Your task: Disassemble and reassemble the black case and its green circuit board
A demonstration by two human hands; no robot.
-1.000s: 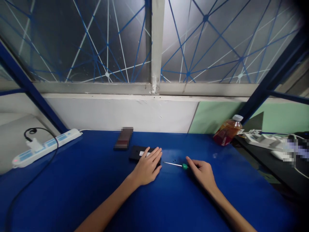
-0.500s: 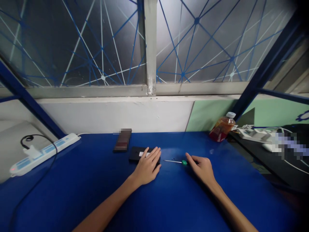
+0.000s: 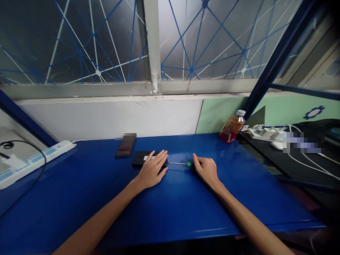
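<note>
Black box point(image 3: 138, 160) bearing a white label point(image 3: 146, 158) lies on a blue tabletop point(image 3: 174, 205) beneath a person's left hand point(image 3: 152, 171), fingers extended, while the right hand point(image 3: 205, 170) curls around a screwdriver point(image 3: 188, 164) pointed at the box's right end.

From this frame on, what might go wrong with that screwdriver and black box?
The tip of the screwdriver, at the end of the black box, could slip and jab the left hand lying close by. The tiny dark bits beside the screwdriver might get knocked away if the right hand moves. Only the left hand appears to steady the box, so a hard push may slide it.
</note>
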